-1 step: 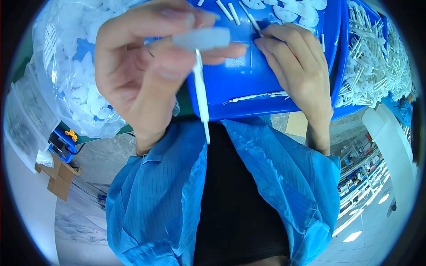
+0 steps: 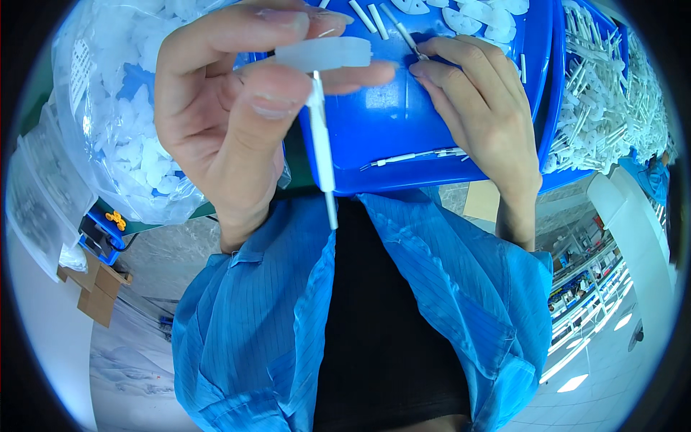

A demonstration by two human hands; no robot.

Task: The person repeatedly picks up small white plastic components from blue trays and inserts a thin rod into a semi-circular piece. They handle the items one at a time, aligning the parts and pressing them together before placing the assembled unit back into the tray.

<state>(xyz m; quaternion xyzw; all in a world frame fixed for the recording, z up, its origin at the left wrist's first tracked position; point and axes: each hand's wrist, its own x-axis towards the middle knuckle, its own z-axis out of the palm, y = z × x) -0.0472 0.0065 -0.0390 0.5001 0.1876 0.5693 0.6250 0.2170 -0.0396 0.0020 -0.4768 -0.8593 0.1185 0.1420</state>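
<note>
Close to the camera, my left hand (image 2: 230,108) pinches a translucent white plastic disc piece (image 2: 327,53) between thumb and fingers. A thin white rod (image 2: 324,147) hangs down from under that piece, its lower end in front of my shirt. Over the blue tray (image 2: 345,176), my right hand (image 2: 479,101) has its thumb and index finger closed on a slim white stick (image 2: 400,29) with a metal-looking end. Fingertips cover part of this stick. Several short white tubes (image 2: 378,21) and white fan-shaped discs (image 2: 486,16) lie in the tray near it.
A clear plastic bag (image 2: 119,137) full of white pieces stands at the left. On the right, a blue bin (image 2: 568,176) is heaped with white rod-and-disc parts (image 2: 612,101). A row of thin rods (image 2: 417,156) lies along the tray's near edge.
My left hand has shifted slightly, and the disc piece has risen a little with its rod. My right hand has barely moved; its stick has turned slightly.
</note>
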